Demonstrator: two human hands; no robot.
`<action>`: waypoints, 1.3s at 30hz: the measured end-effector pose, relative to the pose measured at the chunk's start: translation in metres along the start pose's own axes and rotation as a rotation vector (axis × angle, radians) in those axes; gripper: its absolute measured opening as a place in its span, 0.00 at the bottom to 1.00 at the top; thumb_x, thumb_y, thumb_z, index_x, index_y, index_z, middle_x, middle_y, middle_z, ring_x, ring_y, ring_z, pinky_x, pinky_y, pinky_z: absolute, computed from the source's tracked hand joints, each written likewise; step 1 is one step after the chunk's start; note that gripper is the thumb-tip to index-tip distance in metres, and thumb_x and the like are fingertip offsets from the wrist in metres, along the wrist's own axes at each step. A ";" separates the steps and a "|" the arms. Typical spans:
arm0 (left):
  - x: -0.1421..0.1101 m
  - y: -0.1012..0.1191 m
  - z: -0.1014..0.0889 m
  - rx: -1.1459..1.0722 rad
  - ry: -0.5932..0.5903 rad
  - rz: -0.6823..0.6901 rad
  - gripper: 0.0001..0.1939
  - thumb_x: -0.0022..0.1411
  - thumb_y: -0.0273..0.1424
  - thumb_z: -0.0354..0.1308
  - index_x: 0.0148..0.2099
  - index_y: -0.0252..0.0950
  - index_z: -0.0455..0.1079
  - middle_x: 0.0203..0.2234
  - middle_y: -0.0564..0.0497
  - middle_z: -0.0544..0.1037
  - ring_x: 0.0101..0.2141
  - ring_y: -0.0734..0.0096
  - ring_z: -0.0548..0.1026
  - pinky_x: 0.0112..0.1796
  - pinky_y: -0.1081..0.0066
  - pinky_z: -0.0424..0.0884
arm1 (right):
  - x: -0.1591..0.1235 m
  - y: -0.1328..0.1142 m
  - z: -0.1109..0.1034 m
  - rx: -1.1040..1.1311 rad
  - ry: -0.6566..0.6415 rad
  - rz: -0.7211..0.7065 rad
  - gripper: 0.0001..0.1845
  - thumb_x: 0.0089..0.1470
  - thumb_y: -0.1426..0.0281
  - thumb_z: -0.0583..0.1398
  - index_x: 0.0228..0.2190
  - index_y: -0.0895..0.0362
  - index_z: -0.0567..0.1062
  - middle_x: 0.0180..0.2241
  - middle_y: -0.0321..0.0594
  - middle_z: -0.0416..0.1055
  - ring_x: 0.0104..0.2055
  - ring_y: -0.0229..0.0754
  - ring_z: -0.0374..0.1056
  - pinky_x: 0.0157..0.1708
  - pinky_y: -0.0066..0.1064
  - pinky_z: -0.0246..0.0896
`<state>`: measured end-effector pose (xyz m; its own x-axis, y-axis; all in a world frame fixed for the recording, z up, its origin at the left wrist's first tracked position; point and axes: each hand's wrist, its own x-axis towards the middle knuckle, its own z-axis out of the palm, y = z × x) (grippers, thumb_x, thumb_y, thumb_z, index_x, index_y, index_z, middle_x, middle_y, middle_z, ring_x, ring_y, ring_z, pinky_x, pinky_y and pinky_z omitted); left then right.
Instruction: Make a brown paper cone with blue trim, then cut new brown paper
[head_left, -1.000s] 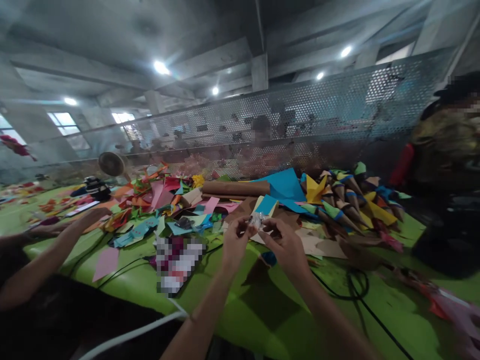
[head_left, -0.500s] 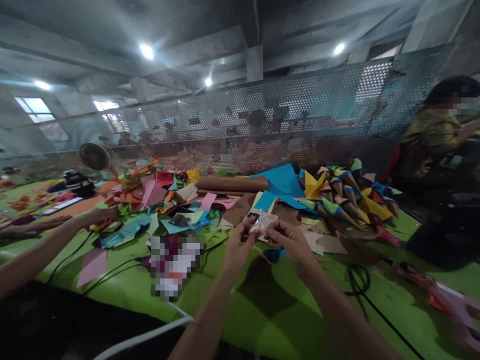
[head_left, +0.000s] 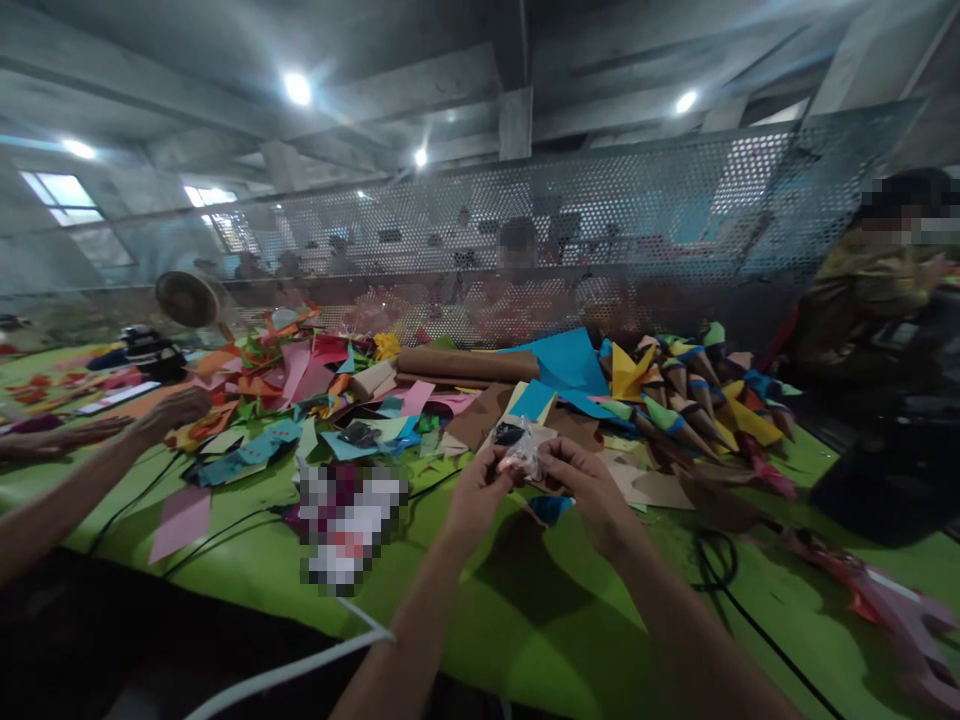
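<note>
My left hand [head_left: 478,493] and my right hand [head_left: 589,482] are raised together over the green table [head_left: 525,640]. Both pinch a small crinkly clear plastic packet [head_left: 523,452] between their fingertips; something dark shows at its upper left. Under my hands lie a brown paper piece [head_left: 517,545] and a small blue scrap [head_left: 551,508]. Just beyond are scattered coloured paper sheets [head_left: 352,400] and a brown paper roll [head_left: 469,363].
A heap of rolled paper cones [head_left: 697,395] lies at the right. Black cables [head_left: 712,560] cross the table. Another person's arm and hand [head_left: 161,412] rest at the left. A small fan [head_left: 187,298] stands far left. A perforated metal screen [head_left: 600,220] backs the table; a person [head_left: 877,300] sits at the right.
My hands have stayed together on the packet, turning it slightly and sinking a little. The view swung a bit; the other person's hand at the left has shifted leftward.
</note>
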<state>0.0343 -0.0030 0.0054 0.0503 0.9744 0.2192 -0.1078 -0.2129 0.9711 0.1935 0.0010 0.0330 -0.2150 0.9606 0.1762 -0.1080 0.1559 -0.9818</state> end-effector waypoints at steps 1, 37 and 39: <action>0.000 -0.002 -0.001 0.014 0.005 0.006 0.16 0.54 0.40 0.65 0.40 0.35 0.72 0.31 0.50 0.76 0.32 0.69 0.71 0.36 0.71 0.67 | 0.001 0.001 -0.001 -0.026 0.001 -0.002 0.20 0.47 0.51 0.63 0.28 0.55 0.69 0.23 0.35 0.68 0.25 0.38 0.61 0.25 0.29 0.55; 0.003 -0.001 -0.001 -0.105 0.134 -0.035 0.10 0.45 0.32 0.64 0.31 0.36 0.68 0.24 0.55 0.71 0.27 0.75 0.66 0.31 0.75 0.63 | -0.001 0.008 -0.003 -0.531 0.016 -0.339 0.09 0.54 0.62 0.63 0.33 0.53 0.78 0.32 0.41 0.74 0.35 0.45 0.70 0.32 0.33 0.64; 0.003 0.000 -0.001 -0.089 0.142 -0.049 0.09 0.45 0.31 0.63 0.31 0.35 0.68 0.23 0.56 0.71 0.26 0.76 0.65 0.30 0.76 0.62 | -0.001 0.009 -0.003 -0.585 0.017 -0.363 0.09 0.55 0.61 0.62 0.34 0.53 0.78 0.33 0.41 0.74 0.35 0.45 0.70 0.32 0.33 0.64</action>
<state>0.0336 -0.0003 0.0055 -0.0822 0.9852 0.1507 -0.1963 -0.1642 0.9667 0.1956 0.0022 0.0237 -0.2484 0.8269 0.5045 0.3726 0.5623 -0.7382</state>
